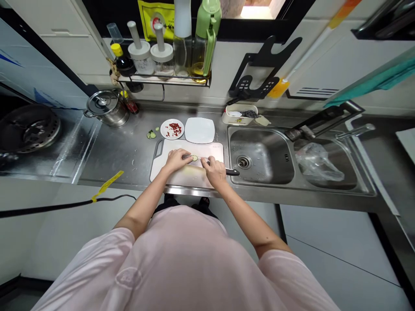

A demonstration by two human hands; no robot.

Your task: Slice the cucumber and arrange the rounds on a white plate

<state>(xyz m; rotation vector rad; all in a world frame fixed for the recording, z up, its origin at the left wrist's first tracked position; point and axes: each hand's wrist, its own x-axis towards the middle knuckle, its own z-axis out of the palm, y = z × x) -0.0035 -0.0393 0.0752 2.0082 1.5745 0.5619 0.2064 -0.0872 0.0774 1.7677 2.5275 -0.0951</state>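
Observation:
My right hand (214,170) is closed around a knife (232,172); its black handle sticks out to the right behind my palm, and the thin blade points left. With its fingertips bunched, my left hand (177,160) holds a small pale-green vegetable piece (194,158) beside the blade. Both hands are over a white cutting board (191,178) with a grey handle. Behind the board are a white plate of chopped red pieces (172,129) and a white squarish plate (199,130). Green vegetable scraps (151,134) lie on the counter at its left.
A double sink (262,155) is right of the board, with a plastic bag (319,162) in the far basin. A lidded pot (106,108) and a wok (27,127) stand left. Above the counter hangs a rack (165,80) of bottles and jars.

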